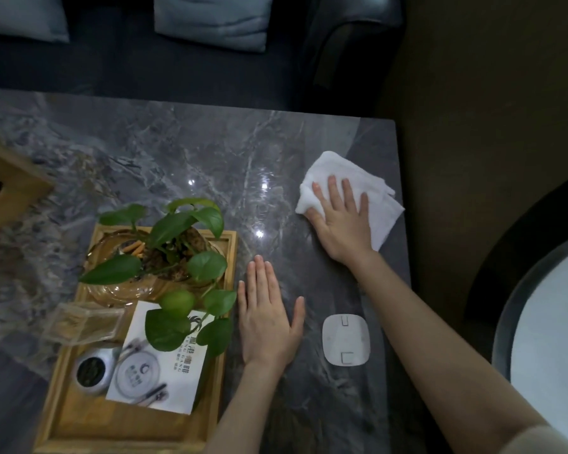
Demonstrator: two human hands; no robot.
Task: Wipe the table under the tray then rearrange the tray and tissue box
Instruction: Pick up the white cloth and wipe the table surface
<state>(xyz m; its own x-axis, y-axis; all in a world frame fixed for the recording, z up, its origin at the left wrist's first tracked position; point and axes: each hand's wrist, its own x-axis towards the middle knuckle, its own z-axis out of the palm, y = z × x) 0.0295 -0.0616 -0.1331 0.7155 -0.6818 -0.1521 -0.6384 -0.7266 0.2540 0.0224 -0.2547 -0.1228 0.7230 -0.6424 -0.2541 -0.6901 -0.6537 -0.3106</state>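
A wooden tray (79, 430) lies on the grey marble table (164, 152) at the lower left, carrying a leafy plant in a glass bowl, a printed card, a small round tin and a clear box. My left hand (268, 317) rests flat on the table just right of the tray's edge, fingers together, holding nothing. My right hand (340, 217) presses flat on a folded white cloth (328, 165) near the table's far right corner. A wooden tissue box (10, 188) stands at the left edge, partly cut off.
A white rounded-square pad (345, 339) lies on the table between my forearms. A dark sofa with grey cushions (210, 21) runs behind the table. A round white table (551, 326) stands to the right, beyond the marble table's right edge.
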